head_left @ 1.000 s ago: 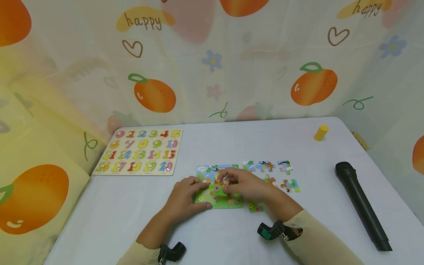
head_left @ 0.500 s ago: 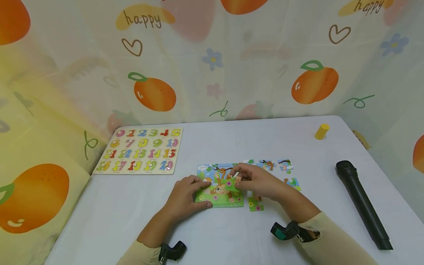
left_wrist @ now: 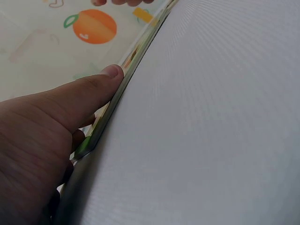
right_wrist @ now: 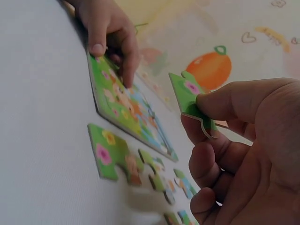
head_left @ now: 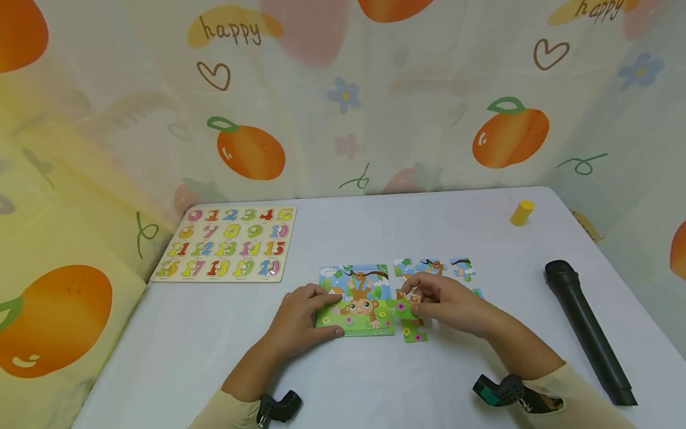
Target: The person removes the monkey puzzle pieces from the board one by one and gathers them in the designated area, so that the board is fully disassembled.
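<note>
In the head view my left hand rests on the left side of a monkey puzzle board. Its thumb lies at the lower edge and its fingertips touch the picture. The left wrist view shows that thumb against the board's rim. My right hand pinches a green puzzle piece with a pink flower between thumb and fingers, raised above the table just right of the board. Below it lies another green puzzle piece with flowers. Further puzzle pieces lie beyond the right hand, some partly hidden by it.
A number board lies at the back left. To the right are a black microphone-shaped stick and, at the far right, a small yellow cylinder. A printed curtain hangs behind the white table.
My right hand has moved right, carrying the green puzzle piece from over the board to beside its right edge. The board's picture is now uncovered. My left hand stays in place.
</note>
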`<state>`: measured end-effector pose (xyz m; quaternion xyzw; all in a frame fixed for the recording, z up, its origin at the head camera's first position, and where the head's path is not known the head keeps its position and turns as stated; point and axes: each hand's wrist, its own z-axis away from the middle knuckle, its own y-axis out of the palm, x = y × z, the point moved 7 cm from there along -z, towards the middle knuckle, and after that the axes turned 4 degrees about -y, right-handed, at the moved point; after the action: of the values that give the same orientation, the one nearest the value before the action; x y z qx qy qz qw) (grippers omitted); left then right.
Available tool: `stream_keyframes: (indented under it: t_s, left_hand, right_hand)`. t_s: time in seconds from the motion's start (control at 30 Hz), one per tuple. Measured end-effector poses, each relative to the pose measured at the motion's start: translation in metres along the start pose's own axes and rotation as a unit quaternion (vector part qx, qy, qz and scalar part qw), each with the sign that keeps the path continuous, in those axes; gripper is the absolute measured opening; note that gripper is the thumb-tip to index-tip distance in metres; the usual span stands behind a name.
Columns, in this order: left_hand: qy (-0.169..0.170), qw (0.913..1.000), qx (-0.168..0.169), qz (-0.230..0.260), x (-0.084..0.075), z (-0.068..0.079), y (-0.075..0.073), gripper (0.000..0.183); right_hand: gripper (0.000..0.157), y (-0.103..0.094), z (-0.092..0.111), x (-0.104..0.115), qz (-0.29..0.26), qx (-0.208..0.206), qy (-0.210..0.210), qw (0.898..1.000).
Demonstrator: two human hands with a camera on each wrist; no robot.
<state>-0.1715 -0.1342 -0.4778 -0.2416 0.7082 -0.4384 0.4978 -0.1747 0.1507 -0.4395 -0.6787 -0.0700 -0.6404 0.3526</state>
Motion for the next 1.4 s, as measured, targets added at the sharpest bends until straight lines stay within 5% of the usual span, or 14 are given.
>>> stream_keyframes:
  t_s: [0.37,0.6,1.2,1.4]
  left_hand:
    - [-0.005,1.0000,-0.001,0.003,0.001,0.000,0.000,0.066]
    - [-0.004,1.0000,-0.001,0.005,0.001,0.000,0.000,0.065]
    - [-0.012,0.9999,0.008,0.000,0.000,0.000,0.001,0.066]
    - [-0.015,0.9998,0.009,-0.003,0.001,0.000,0.002,0.065]
  right_hand:
    - [0.024,-0.018,0.032,-0.024,0.014,-0.024,0.020,0.999]
    - [0.019,-0.024,0.050,-0.033,0.074,-0.052,0.022,0.996]
    - [0.028,-0.021,0.069,-0.037,0.205,-0.126,-0.032,0.970]
    - [0.030,-0.022,0.071,-0.039,0.226,-0.148,-0.022,0.963]
